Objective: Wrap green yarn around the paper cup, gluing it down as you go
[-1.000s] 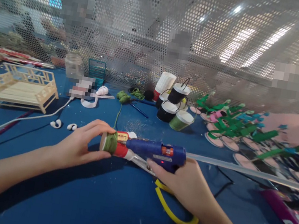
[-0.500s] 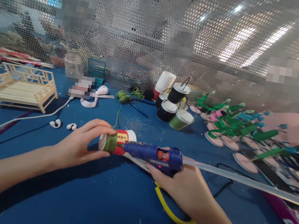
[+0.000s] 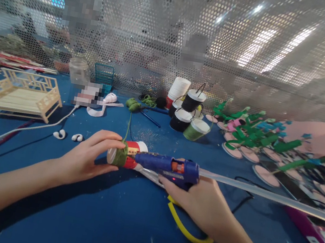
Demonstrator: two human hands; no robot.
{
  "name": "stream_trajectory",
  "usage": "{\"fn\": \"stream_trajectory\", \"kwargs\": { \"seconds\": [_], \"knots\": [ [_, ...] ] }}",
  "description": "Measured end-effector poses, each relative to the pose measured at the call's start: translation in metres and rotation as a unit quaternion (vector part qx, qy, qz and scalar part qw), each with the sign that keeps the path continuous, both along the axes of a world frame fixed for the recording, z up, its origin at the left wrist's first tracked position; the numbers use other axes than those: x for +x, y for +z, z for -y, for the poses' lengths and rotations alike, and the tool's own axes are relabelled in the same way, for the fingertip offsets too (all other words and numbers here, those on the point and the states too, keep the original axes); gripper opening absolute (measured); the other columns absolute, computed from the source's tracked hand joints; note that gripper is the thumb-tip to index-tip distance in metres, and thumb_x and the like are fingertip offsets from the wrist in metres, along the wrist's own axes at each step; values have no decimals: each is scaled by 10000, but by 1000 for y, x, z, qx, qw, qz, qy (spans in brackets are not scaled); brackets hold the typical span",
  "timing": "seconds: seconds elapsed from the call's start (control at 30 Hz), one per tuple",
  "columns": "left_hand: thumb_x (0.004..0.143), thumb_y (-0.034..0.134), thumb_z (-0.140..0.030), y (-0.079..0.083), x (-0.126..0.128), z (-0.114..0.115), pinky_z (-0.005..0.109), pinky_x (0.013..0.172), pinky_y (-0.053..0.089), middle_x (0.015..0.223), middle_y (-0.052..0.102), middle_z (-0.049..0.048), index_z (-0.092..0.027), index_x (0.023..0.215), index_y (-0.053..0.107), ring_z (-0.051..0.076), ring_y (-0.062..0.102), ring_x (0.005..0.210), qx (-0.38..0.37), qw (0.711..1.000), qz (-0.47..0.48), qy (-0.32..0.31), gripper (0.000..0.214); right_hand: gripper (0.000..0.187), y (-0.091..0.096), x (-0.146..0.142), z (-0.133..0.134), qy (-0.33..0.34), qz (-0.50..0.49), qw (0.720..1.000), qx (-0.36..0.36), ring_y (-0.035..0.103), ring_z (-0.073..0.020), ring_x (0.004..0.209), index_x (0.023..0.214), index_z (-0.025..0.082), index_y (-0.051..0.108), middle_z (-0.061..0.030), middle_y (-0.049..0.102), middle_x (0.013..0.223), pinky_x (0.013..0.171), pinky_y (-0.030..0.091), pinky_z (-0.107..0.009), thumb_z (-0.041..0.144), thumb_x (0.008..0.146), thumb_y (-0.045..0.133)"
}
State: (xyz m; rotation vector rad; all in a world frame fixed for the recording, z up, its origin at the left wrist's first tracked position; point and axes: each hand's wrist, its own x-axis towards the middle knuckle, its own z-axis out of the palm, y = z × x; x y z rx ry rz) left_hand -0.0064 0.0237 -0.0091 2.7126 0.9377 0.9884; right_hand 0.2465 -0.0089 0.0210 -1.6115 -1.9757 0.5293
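The left hand has its fingers wrapped around a small paper cup lying on its side just above the blue table, with green string wound around it. The right hand has its fingers closed tight on a blue glue gun, and the gun's tip touches the cup. A little wooden bed sits far off to the left, and more cups stand at the back.

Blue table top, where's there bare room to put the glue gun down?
The blue table top is barest near the front, between the left hand holding the yarn-wrapped paper cup and the right hand gripping the blue glue gun. A smaller patch lies between the wooden miniature bed and green yarn strand. The right side, with green paper flowers, is crowded.
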Motion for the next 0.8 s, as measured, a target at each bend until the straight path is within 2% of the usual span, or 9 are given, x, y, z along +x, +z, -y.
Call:
{"fn": "stream_trajectory", "kwargs": {
  "seconds": [0.1, 0.23, 0.47, 0.6, 0.8],
  "knots": [
    [816, 561, -211, 0, 0, -1, 403, 883, 469, 1110, 505, 104, -199, 1125, 435, 220, 492, 1066, -1, 1000, 1, -1, 333, 201, -1, 1, 0, 4, 1, 1000, -4, 511, -151, 415, 668, 223, 620, 6, 591, 494, 390, 386, -250, 419, 683, 579],
    [828, 549, -210, 1, 0, 0, 405, 896, 457, 1108, 506, 106, -200, 1143, 427, 224, 481, 1078, 10, 1000, -1, -17, 338, 172, 2, -2, -1, -7, -12, 1000, -5, 585, -177, 510, 716, 220, 635, -19, 663, 620, 473, 443, -267, 384, 683, 590],
    [845, 522, -177, 5, 2, 4, 384, 886, 459, 1113, 494, 122, -180, 1123, 445, 225, 481, 1064, 35, 998, -31, -47, 288, 172, 9, -4, -4, -8, -40, 999, -6, 581, -186, 491, 641, 213, 636, -8, 647, 545, 469, 460, -274, 376, 664, 588],
    [835, 534, -151, 6, 2, 4, 390, 891, 455, 1117, 495, 125, -173, 1104, 452, 228, 477, 1061, 41, 997, -41, -57, 282, 138, 11, -4, -3, 3, -31, 999, -13, 596, -191, 524, 685, 213, 652, -20, 667, 590, 491, 467, -274, 329, 684, 577],
    [842, 521, -141, 5, 1, 2, 402, 902, 445, 1109, 493, 129, -166, 1099, 457, 232, 466, 1073, 56, 997, -34, -49, 266, 168, 9, -2, -3, 10, -26, 1000, -12, 598, -179, 530, 713, 204, 649, -9, 669, 612, 504, 473, -261, 355, 692, 580]
  ]
}}
